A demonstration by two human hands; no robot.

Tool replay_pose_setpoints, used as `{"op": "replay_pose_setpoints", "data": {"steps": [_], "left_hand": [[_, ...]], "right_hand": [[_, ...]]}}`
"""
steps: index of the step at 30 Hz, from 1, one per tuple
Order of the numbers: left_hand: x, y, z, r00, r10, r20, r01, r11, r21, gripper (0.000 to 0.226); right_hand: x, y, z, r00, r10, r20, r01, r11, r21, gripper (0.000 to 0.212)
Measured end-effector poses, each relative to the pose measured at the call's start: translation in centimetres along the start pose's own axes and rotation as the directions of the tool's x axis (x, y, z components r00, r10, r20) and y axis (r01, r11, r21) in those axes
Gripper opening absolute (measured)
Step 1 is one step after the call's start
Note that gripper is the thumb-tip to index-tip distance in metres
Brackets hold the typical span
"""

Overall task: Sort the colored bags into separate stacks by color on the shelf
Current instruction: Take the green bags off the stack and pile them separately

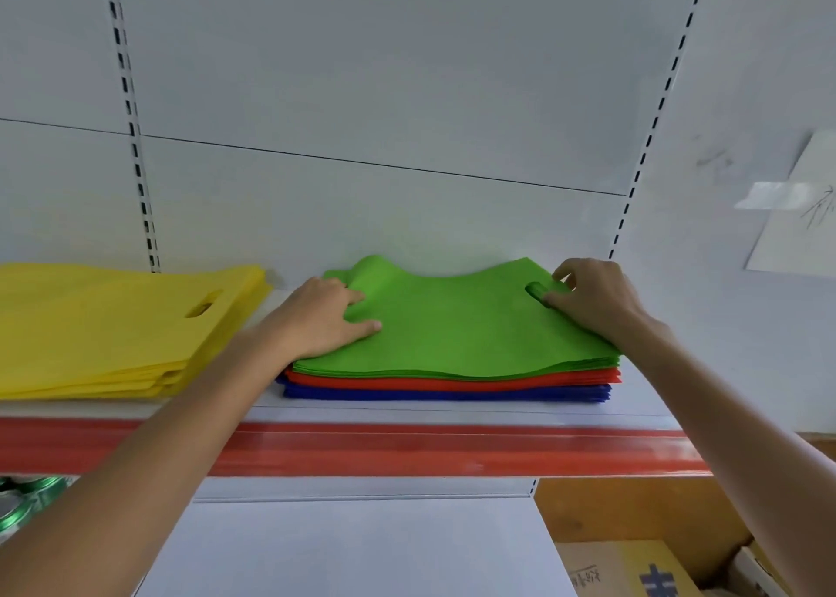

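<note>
From the head camera, a white metal shelf (452, 413) with a red strip along its front edge carries two piles of flat non-woven fabric bags.

On the left lies a stack of yellow bags (113, 329), all one colour, with an oblong handle cut-out (203, 309) showing in the top one.

To its right, apart from it, is a mixed pile. Green bags (452, 329) are on top, red bags (452, 383) lie under them, and blue bags (452, 395) are at the bottom, resting on the shelf. The green layer is wavy, and its back edge bulges up towards the white back panel (384, 98).

The left hand (316, 318) lies palm down on the left edge of the green bags, with straight digits pressing on the fabric. Its fingers do not curl round anything.

The right hand (592, 295) is at the far right corner of the same green layer. Its fingers are curled, and thumb and forefinger pinch the fabric at the bag's handle hole, where a small green flap stands up.

On the wall to the right, a white paper sheet (796, 216) is stuck at a slant with clear tape.

Below the shelf at lower right is a brown cardboard box (601, 569) with blue print on it. What it holds cannot be seen.

At the lower left edge are blurred shiny green and silver things.
</note>
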State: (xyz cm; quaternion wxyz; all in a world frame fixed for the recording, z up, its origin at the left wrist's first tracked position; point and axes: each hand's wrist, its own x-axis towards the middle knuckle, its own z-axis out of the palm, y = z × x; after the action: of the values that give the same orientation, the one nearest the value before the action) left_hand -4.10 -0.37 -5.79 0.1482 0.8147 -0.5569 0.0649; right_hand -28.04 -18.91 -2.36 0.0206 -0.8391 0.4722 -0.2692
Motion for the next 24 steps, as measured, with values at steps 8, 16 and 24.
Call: {"op": "replay_pose_setpoints", "data": {"steps": [8,16,24], "left_hand": [[-0.4,0.7,-0.2,0.99,-0.115,-0.087,0.103,0.986,-0.132,0.053],[-1.3,-1.4,-2.6,0.979,-0.086,-0.184,0.057,0.986,-0.155,0.058],[-4.8,-9.8,-7.9,0.959,-0.078,-0.271,-0.009,0.952,-0.306,0.057]], "right_hand": [[-0.4,-0.5,-0.8,1.0,-0.025,-0.007,0.025,0.997,0.068,0.043],[-1.3,-2.8,-2.8,0.999,-0.004,-0.048,0.005,1.0,0.018,0.045],[-3.4,-12.7,-4.1,0.994,-0.025,-0.106,0.02,0.999,-0.048,0.041]]}}
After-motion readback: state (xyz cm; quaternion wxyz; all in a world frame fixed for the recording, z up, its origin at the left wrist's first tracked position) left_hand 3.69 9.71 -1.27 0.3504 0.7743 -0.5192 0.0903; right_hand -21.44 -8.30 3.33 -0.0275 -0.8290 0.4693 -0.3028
